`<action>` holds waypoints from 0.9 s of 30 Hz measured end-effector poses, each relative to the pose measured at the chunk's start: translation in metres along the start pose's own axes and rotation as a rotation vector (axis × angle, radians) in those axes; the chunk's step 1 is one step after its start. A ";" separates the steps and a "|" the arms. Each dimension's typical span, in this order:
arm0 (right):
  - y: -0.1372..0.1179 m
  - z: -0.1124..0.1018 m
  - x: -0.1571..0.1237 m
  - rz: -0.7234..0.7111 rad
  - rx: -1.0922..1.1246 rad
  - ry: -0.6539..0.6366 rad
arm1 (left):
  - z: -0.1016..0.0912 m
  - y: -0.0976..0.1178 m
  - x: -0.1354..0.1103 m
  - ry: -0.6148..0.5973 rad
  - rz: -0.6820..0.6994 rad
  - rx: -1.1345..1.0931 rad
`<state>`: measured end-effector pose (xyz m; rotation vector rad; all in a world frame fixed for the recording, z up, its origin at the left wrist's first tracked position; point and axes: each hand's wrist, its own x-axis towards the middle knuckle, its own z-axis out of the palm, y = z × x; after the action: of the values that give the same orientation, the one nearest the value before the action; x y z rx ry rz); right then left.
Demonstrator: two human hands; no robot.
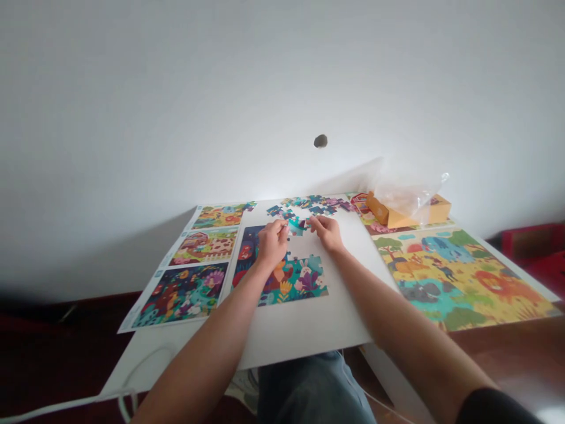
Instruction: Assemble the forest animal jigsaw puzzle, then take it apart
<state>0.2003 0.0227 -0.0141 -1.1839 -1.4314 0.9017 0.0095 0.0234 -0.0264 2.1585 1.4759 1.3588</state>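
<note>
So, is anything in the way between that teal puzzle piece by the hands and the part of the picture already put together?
Nothing visible does: the teal jigsaw piece sits between the left hand and right hand, with only a strip of white board separating it from the assembled section.

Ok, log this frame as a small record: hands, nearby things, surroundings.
left hand: at a teal jigsaw piece, grip unclear
right hand: fingers at the same piece, grip unclear
assembled: partly built jigsaw below the hands, on a white board
loose: scattered jigsaw pieces beyond the hands
left of board: printed picture sheets
right of board: large animal-scene sheet
far right: clear plastic bag over a yellow cardboard box
</note>
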 end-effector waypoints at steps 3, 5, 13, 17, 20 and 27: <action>0.005 0.005 -0.003 -0.055 0.054 -0.132 | -0.001 0.000 0.000 -0.005 -0.046 -0.051; 0.008 0.005 -0.002 -0.042 0.082 -0.191 | -0.001 0.000 0.000 -0.004 -0.068 -0.098; 0.009 0.004 0.008 0.038 0.199 -0.146 | -0.003 0.006 0.001 -0.008 -0.125 -0.228; 0.009 0.004 0.008 0.057 0.272 -0.145 | -0.008 0.016 0.003 -0.058 -0.192 -0.423; 0.009 0.005 0.009 0.066 0.329 -0.171 | -0.012 0.022 0.005 -0.078 -0.219 -0.528; 0.014 0.009 0.010 0.053 0.303 -0.156 | -0.012 0.018 0.005 -0.010 -0.233 -0.462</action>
<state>0.1949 0.0364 -0.0263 -0.9436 -1.3327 1.2227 0.0125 0.0154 -0.0057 1.6525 1.2135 1.4290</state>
